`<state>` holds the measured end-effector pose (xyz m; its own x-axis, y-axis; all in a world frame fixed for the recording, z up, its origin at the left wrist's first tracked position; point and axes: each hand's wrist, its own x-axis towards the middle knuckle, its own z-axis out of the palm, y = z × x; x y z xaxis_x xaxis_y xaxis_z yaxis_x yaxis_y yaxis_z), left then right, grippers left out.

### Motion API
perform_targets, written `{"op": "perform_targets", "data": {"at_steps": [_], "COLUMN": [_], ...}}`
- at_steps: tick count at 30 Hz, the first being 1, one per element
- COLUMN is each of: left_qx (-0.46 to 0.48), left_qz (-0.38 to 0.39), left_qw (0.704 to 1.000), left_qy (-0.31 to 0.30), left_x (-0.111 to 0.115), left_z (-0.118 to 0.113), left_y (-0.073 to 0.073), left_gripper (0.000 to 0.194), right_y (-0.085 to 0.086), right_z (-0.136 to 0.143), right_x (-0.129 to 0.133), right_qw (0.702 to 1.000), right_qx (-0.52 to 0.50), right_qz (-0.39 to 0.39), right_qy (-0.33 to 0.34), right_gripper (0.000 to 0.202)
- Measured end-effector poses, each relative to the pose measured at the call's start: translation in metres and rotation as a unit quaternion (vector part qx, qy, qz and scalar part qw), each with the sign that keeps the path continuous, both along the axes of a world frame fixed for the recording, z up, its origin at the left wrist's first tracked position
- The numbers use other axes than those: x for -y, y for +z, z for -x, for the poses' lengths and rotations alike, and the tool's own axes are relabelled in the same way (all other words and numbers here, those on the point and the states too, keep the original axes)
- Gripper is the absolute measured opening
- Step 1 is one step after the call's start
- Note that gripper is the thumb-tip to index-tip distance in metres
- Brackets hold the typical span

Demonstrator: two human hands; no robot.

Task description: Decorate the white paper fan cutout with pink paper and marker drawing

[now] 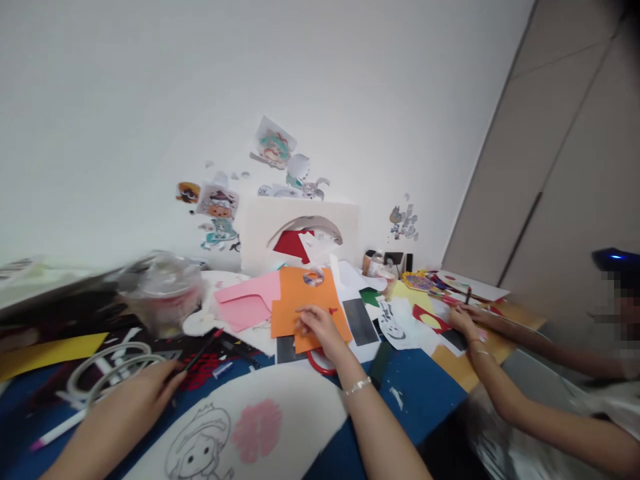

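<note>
My left hand (137,393) is closed around a thin dark pen (203,351) with a reddish end, which points away toward the pink paper. My right hand (317,327) rests over orange paper (289,297), its fingers loosely bent and slightly apart, with nothing visible in them. Below that wrist a red ring-shaped handle (320,362) shows in part. In front of me lies a large white rounded sheet (295,413) with a pencil-drawn cartoon figure and a pink symmetrical shape. Pink paper (245,303) with a cut curve sits left of the orange paper.
A co-worker's hands (463,317) handle paper at the right. A plastic-wrapped tub (167,293), coiled cable (107,370) and white marker (60,428) lie left. A white board (255,227) with an arched opening leans on the wall. Small bottles (375,263) stand behind.
</note>
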<state>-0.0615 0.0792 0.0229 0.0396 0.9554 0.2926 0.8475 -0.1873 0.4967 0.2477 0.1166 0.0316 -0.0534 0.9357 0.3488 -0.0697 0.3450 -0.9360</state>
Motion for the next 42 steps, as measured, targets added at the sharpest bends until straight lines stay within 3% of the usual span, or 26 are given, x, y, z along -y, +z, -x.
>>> {"op": "perform_targets", "data": {"at_steps": [5,7,12,17,22,25,30,37,42], "left_qx": [0.072,0.083,0.091,0.078,0.008,-0.057,-0.135,-0.066,0.06], "left_qz": [0.024,0.021,0.009,0.026,-0.034,-0.054,0.038,0.089,0.11], "left_qw": [0.991,0.986,0.982,0.983,0.986,0.986,0.986,0.989,0.986], "left_qy": [-0.111,-0.14,-0.162,-0.165,-0.166,-0.15,-0.094,-0.093,-0.107], "left_x": [0.014,0.023,0.04,0.044,0.04,0.036,0.029,0.026,0.018], "left_z": [-0.027,-0.039,-0.054,-0.051,-0.034,-0.022,-0.013,-0.025,-0.028], "left_y": [-0.007,-0.011,-0.018,-0.008,0.006,0.012,0.008,-0.014,-0.024], "left_gripper": [0.032,0.029,0.025,0.024,0.031,0.033,0.03,0.022,0.017], "right_y": [-0.007,-0.012,-0.019,-0.029,-0.038,-0.036,-0.035,-0.045,-0.048], "right_z": [0.04,0.053,0.068,0.069,0.063,0.058,0.047,0.042,0.048], "right_x": [0.021,0.029,0.039,0.03,0.016,0.013,0.005,-0.008,-0.004], "right_qw": [0.978,0.962,0.951,0.962,0.986,0.995,0.998,0.997,0.995], "right_qx": [0.077,0.145,0.235,0.233,0.145,0.077,0.031,0.025,0.051], "right_qz": [-0.081,-0.104,-0.166,-0.136,-0.086,-0.062,-0.034,-0.032,-0.029], "right_qy": [0.176,0.207,0.115,0.047,-0.011,-0.023,-0.049,-0.07,-0.084], "right_gripper": [0.039,0.046,0.04,0.033,0.014,0.015,0.02,0.018,0.014]}}
